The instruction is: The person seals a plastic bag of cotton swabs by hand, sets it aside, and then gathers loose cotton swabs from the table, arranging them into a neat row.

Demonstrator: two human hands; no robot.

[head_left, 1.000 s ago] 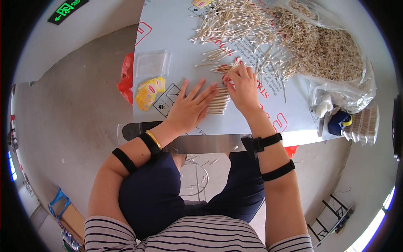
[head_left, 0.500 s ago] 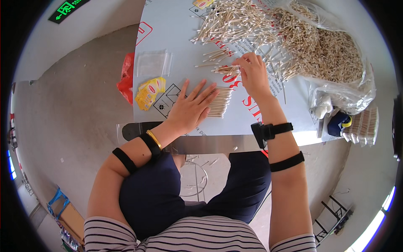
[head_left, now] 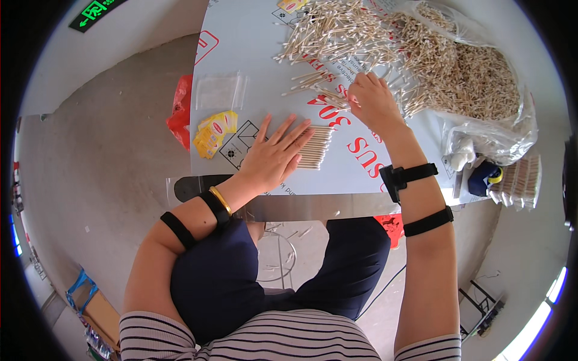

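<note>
My left hand (head_left: 272, 155) lies flat with its fingers spread, covering the left part of a neat row of cotton swabs (head_left: 316, 148). The row's right ends show beyond my fingers. Further up and to the right, my right hand (head_left: 374, 103) has curled fingers, with the fingertips pinched at the right end of a small loose bunch of cotton swabs (head_left: 333, 98). More loose swabs (head_left: 310, 80) lie just above that bunch. Beyond my right hand spreads a large heap of cotton swabs (head_left: 337, 33).
A clear plastic bag full of swabs (head_left: 481, 75) lies open at the right. Clear small bags (head_left: 220, 91) and yellow printed cards (head_left: 212, 133) sit on the left of the table (head_left: 271, 78). A dark blue tape dispenser (head_left: 483, 178) and packed swab bundles (head_left: 519, 179) are at the right edge.
My right hand has moved to the right, and its forearm has swung outward. The small bunch of swabs beside it has shifted right and lies more spread. My left hand stays in place.
</note>
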